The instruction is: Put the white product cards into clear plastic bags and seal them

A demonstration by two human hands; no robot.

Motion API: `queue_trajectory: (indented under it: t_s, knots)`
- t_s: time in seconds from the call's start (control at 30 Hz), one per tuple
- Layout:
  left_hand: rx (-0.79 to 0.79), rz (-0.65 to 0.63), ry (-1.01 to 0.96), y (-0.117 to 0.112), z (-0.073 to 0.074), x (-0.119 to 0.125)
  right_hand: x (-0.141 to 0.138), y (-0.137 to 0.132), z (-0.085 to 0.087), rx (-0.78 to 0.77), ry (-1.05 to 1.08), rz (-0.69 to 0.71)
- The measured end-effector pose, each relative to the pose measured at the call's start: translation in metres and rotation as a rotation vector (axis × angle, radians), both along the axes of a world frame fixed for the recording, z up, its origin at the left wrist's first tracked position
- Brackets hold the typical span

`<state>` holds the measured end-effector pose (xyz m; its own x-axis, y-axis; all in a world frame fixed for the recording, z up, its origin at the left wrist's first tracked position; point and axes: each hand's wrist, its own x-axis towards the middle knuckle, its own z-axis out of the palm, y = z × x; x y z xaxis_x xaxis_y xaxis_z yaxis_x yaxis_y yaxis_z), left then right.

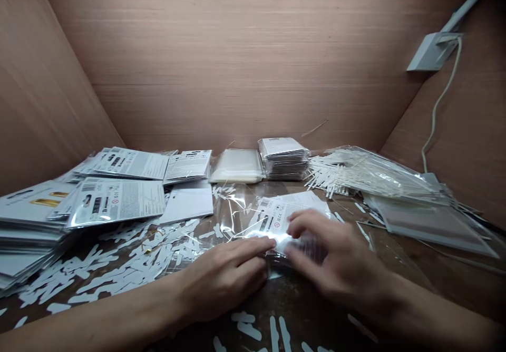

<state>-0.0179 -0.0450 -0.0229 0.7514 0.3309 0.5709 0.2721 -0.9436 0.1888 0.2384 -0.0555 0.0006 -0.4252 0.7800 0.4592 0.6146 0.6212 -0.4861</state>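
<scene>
Clear, glossy plastic film (233, 209) lies on a dark brown counter (308, 310), and with it, between two bare hands, is one white rectangular card printed in black and grey (271, 219); whether the card is inside the film, I cannot tell. The left hand (233, 270) rests with its index finger stretched to the card's near edge, other fingers curled. The right hand (343, 260), blurred, arches over the card's right side, thumb and fingers apart. The hands are close but separate.

Behind stand two neat stacks: one of translucent plastic sleeves (237, 165), one of white cards in clear wrapping (282, 162). At left, overlapping piles of glossy printed packs (116, 202) are too many to count; one plain white card (190, 204) juts out beside them. Countless small white paper strips (126, 278) litter the surface. At right, one clear plastic bag (389, 175) lies over a heap of thin off-white strips (328, 175). One white box (432, 51) with a pale cable is fixed above.
</scene>
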Motion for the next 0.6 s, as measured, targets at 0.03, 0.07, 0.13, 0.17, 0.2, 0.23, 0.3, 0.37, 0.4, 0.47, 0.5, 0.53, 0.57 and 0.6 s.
queue_trajectory:
  t_s: [0.03,0.07,0.13,0.17,0.2,0.23,0.3,0.37,0.4,0.47,0.5,0.53,0.57,0.6]
  knots:
    - [0.046,-0.006,0.006,0.001,0.0,-0.001,0.011,0.005,0.005,-0.047,0.026,-0.125]
    - [0.072,-0.002,0.014,0.003,0.0,-0.002,0.023,0.01,0.008,-0.096,0.062,-0.256]
    - [0.069,0.05,0.056,0.008,0.002,-0.003,0.044,0.019,0.007,-0.249,0.17,-0.456]
    - [0.051,0.099,0.104,0.011,0.003,-0.003,0.051,0.023,0.004,-0.339,0.229,-0.509]
    - [0.032,0.156,0.159,0.014,0.004,-0.001,0.055,0.025,-0.001,-0.428,0.289,-0.533]
    - [0.009,0.207,0.22,0.017,0.005,0.001,0.057,0.026,-0.006,-0.503,0.349,-0.543]
    - [-0.039,0.268,0.338,0.023,0.005,0.006,0.052,0.024,-0.015,-0.585,0.482,-0.556]
    - [-0.069,0.287,0.419,0.027,0.004,0.012,0.04,0.021,-0.019,-0.598,0.592,-0.591]
    - [-0.078,0.299,0.444,0.028,0.003,0.015,0.034,0.019,-0.019,-0.598,0.626,-0.596]
    - [-0.086,0.329,0.463,0.028,0.001,0.019,0.021,0.016,-0.018,-0.609,0.68,-0.564]
    - [-0.086,0.341,0.46,0.028,0.0,0.021,0.015,0.015,-0.017,-0.623,0.717,-0.53]
    - [-0.087,0.347,0.45,0.028,0.0,0.022,0.011,0.014,-0.016,-0.64,0.762,-0.486]
    - [-0.087,0.348,0.437,0.028,-0.001,0.022,0.009,0.014,-0.016,-0.648,0.805,-0.444]
    - [-0.089,0.344,0.421,0.027,-0.001,0.022,0.008,0.014,-0.017,-0.633,0.82,-0.409]
